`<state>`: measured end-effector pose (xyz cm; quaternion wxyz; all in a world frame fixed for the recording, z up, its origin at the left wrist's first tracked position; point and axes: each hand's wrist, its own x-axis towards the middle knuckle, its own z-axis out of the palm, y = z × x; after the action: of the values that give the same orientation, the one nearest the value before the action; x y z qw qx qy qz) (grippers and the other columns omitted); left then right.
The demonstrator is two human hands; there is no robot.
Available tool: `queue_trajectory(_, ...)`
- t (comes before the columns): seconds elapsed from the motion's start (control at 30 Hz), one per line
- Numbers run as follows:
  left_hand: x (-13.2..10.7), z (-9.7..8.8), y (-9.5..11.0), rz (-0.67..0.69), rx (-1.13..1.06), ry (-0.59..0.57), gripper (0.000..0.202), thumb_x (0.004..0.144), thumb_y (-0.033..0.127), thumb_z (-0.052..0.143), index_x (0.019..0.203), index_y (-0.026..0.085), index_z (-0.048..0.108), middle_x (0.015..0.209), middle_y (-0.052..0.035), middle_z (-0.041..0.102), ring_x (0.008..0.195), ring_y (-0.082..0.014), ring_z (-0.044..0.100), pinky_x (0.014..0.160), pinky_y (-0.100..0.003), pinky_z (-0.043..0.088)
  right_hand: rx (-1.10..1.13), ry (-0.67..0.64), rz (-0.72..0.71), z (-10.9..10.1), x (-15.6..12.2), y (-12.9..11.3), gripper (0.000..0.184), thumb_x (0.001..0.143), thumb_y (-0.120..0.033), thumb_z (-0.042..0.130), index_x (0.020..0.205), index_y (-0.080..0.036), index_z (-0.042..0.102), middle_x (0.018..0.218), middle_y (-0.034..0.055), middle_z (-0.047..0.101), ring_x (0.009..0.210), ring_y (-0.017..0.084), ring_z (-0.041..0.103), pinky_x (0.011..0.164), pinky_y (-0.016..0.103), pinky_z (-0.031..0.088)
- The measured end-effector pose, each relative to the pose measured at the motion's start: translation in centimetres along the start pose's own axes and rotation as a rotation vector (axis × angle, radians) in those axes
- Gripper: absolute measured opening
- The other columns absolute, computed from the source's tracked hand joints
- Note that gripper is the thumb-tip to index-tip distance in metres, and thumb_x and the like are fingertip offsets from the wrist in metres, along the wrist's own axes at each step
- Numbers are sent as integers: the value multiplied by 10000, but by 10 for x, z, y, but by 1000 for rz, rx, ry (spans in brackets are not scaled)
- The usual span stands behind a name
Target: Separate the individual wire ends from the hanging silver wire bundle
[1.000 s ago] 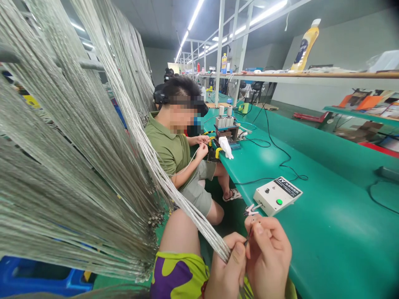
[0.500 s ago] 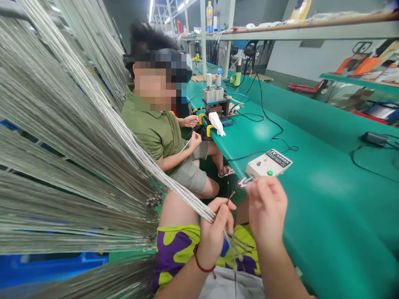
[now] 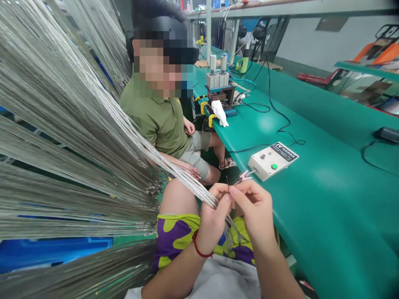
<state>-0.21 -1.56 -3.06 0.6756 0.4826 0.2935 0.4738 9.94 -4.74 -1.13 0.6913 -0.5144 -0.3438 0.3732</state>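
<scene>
My left hand [image 3: 215, 211] is closed around a bundle of silvery cables [image 3: 190, 182] that slants down from the upper left, its cut ends hanging below the palm. At the left fingertips a thin dark wire end [image 3: 227, 181] sticks up. My right hand [image 3: 254, 205] meets the left, with thumb and forefinger pinching at the fine wire ends; the exact grip is partly hidden. Just beyond the right fingers sits a pink clip [image 3: 245, 175], by the metal prong of a white tester box [image 3: 272, 161] with a green button.
Masses of similar cables [image 3: 77, 137] hang at the left, above a blue bin [image 3: 56, 251]. A co-worker in a green shirt [image 3: 156, 114] sits ahead. A press with twin cylinders [image 3: 220, 87] and a white glove [image 3: 220, 113] stand on the green table [image 3: 330, 199], with black cords [image 3: 283, 116].
My right hand has moved left from near the clip to the left fingertips. The co-worker's hands have dropped toward the lap. My view has tilted down a little.
</scene>
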Motion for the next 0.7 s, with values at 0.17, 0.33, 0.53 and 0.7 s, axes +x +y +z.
queue_trajectory(0.17, -1, 1, -1, 18, -8, 35, 180, 1022, 348, 629, 926, 196, 623, 644, 54, 499, 574, -94, 425, 546, -225, 330, 110, -79, 43, -1, 3, 1, 213, 889, -301, 788, 732, -185, 702, 563, -14, 656, 521, 124, 573, 538, 249, 456)
queue_trajectory(0.33, -2, 3, -1, 34, -81, 101, 132, 1008, 283, 644, 907, 207, 605, 636, 55, 521, 577, -98, 458, 562, -222, 359, 36, -5, 6, 2, -1, 3, 137, 863, -282, 817, 773, -185, 781, 591, -3, 690, 509, 114, 578, 506, 237, 458)
queue_trajectory(0.53, -2, 7, -2, 18, -191, 138, 122, 986, 268, 673, 905, 210, 602, 648, 55, 553, 554, -88, 459, 521, -206, 332, 42, 28, -61, 4, -4, 9, 93, 872, -246, 811, 795, -195, 797, 641, -1, 705, 560, 120, 622, 528, 231, 495)
queue_trajectory(0.7, -2, 7, -3, 7, -225, 131, 133, 978, 275, 691, 909, 200, 606, 651, 49, 563, 553, -83, 474, 530, -201, 353, 19, 31, -70, 5, -4, 9, 82, 880, -247, 800, 818, -194, 803, 637, 2, 706, 553, 121, 619, 522, 232, 501)
